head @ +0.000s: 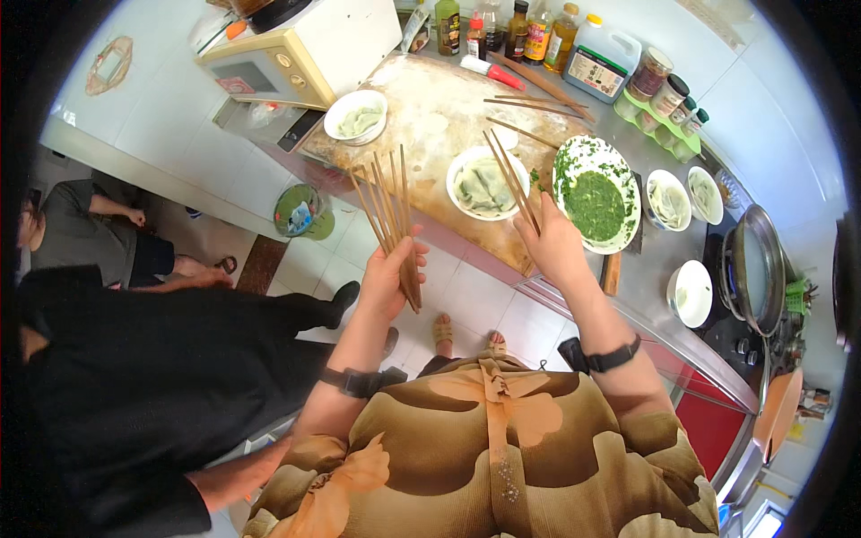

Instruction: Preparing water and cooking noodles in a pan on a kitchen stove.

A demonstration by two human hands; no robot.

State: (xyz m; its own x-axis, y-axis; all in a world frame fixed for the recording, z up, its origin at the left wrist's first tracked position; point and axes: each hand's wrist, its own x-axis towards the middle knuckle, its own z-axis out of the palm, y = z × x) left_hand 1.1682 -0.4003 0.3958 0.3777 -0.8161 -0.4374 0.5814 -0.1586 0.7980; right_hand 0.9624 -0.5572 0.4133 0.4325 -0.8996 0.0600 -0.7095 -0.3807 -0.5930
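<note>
My left hand [392, 272] grips a bundle of several wooden chopsticks [388, 212], fanned apart at their far ends, in front of the counter edge. In my right hand [553, 239] is a pair of chopsticks [514, 180], its tips over a white bowl of dumplings [485, 185]; whether they touch the food I cannot tell. Just right of that hand sits a white bowl of chopped green filling [599, 205]. Another bowl of dumplings [358, 118] stands at the board's left corner. Loose chopsticks [535, 107] lie on the floured wooden board [414, 101].
A microwave [289, 67] is at back left; bottles [538, 33] and a spice rack [659, 124] line the wall. Two dumpling bowls [667, 200], a white bowl [690, 294] and a wok [757, 269] are at right. A person in black [181, 363] stands close on my left; another sits beyond.
</note>
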